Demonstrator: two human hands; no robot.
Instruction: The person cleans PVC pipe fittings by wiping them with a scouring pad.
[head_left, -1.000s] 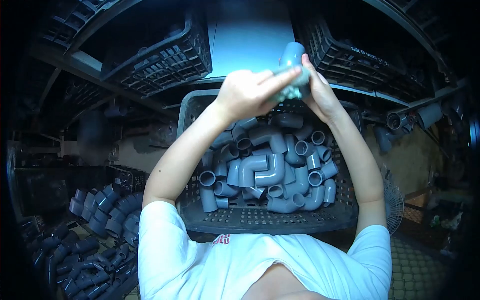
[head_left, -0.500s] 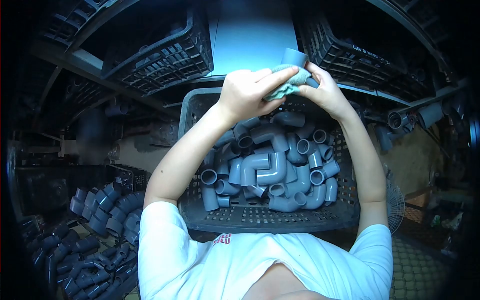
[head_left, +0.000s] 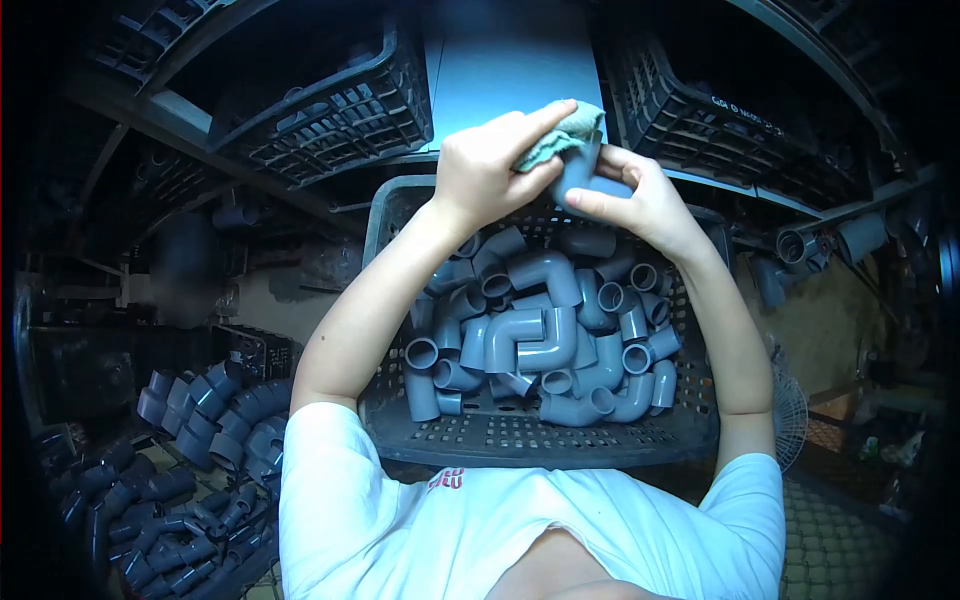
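Note:
My left hand (head_left: 505, 160) pinches a green cloth (head_left: 575, 128) and presses it over the upper end of a grey pipe elbow (head_left: 578, 190). My right hand (head_left: 640, 200) is closed around the other arm of that elbow, thumb on the near side. Both hands are above the far rim of a black plastic crate (head_left: 540, 448). Inside the crate lies a heap of several grey elbows (head_left: 515, 335), jumbled at many angles. The cloth hides the elbow's upper opening.
Two black crates, one at the left (head_left: 330, 110) and one at the right (head_left: 700, 120), flank a pale board (head_left: 510, 70) beyond my hands. More grey fittings (head_left: 200, 420) are piled at the lower left. A fan (head_left: 790, 415) stands at the right.
The elbow has turned in my right hand, its bend now facing down toward the crate. My left hand has shifted slightly up with the cloth, now over the elbow's upper end.

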